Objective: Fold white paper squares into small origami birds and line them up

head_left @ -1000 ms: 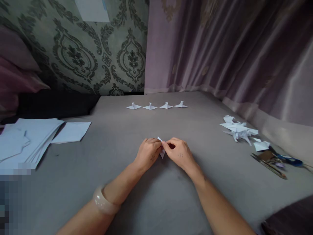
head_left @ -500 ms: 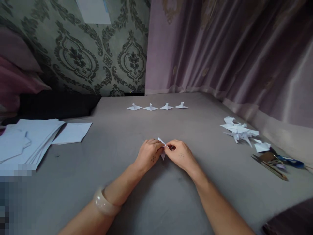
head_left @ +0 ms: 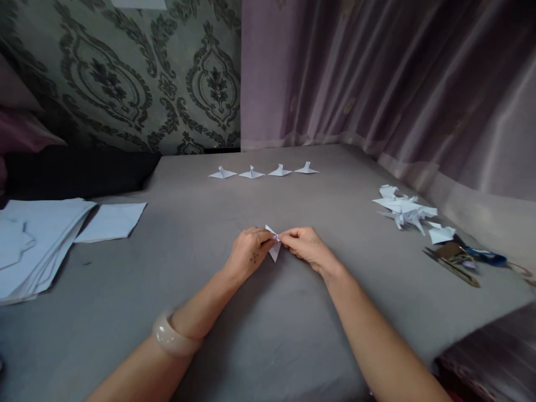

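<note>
A small folded white paper figure (head_left: 274, 252) is held between my two hands over the middle of the grey surface. Its pointed flaps stick out above and below my fingers. My left hand (head_left: 251, 249) pinches it from the left, fingers closed. From the right, the thumb and fingertips of my right hand (head_left: 306, 245) pinch its other end. The fingers hide much of its centre. Farther back, several folded paper figures (head_left: 251, 172) stand in a row, each with flat points and a raised middle.
On the left lie a stack of white paper (head_left: 46, 245) and a smaller sheet (head_left: 112, 221). A heap of folded paper pieces (head_left: 405, 207) sits at the right, near scissors (head_left: 454, 269) and other small items. A purple curtain (head_left: 335, 72) hangs behind.
The view has tilted down and shifted slightly right. My right hand has drawn a little away from the left, its fingers straighter, showing more of the paper figure's lower flap.
</note>
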The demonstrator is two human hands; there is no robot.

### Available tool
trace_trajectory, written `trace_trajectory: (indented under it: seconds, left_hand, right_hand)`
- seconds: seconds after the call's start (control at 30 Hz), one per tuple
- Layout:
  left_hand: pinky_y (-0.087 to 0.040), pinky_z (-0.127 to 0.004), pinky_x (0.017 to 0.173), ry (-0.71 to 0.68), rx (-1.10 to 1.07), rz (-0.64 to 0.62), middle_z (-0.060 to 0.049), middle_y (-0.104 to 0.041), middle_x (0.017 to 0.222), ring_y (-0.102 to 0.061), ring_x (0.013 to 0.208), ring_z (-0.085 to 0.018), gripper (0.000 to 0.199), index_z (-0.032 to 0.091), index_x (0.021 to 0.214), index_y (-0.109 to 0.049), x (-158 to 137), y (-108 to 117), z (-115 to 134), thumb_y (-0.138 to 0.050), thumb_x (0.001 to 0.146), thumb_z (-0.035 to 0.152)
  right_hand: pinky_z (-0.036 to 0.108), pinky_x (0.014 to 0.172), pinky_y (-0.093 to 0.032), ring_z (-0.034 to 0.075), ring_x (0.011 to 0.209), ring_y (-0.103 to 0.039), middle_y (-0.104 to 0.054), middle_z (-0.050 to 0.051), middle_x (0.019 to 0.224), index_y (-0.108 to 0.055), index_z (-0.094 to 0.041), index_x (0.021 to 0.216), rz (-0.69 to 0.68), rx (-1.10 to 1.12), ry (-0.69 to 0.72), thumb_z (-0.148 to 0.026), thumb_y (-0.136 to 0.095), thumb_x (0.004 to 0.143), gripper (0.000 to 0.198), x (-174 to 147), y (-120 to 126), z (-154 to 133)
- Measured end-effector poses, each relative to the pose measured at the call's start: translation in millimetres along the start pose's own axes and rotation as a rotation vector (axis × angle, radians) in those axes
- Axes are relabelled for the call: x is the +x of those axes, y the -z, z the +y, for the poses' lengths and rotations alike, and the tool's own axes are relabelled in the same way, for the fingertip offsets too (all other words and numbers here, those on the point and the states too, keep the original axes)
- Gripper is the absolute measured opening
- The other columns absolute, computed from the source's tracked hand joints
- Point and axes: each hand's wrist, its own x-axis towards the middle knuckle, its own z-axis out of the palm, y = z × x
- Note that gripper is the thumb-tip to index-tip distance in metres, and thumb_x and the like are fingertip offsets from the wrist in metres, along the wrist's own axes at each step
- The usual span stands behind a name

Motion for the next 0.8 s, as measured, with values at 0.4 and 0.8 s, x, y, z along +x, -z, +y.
trace_trajectory:
  seconds: [0.4, 0.8]
  left_hand:
    - [-0.051, -0.028, 0.076, 0.073, -0.019, 0.004, -0.004, -0.074, 0.09, -0.067, 0.084, -0.018, 0.015, 0.021, 0.087, -0.072, 1.4, 0.9, 3.2, -0.057, 0.086, 0.023]
    - [-0.05, -0.027, 0.078, 0.035, -0.045, -0.05, -0.003, -0.073, 0.094, -0.066, 0.087, -0.018, 0.017, 0.022, 0.09, -0.071, 1.2, 2.1, 6.0, -0.054, 0.088, 0.022]
  right_hand:
    - [0.019, 0.039, -0.022, 0.004, 0.041, -0.032, -0.046, -0.006, 0.05, -0.066, -0.013, 0.071, 0.039, -0.011, -0.054, -0.026, -0.065, 0.068, 0.013, 3.9, 0.4, -0.7]
    - [0.02, 0.039, -0.016, 0.004, 0.04, -0.026, -0.034, -0.009, 0.044, -0.057, -0.017, 0.061, 0.038, -0.063, -0.122, -0.028, -0.06, 0.063, 0.012, 2.2, 6.6, -8.7]
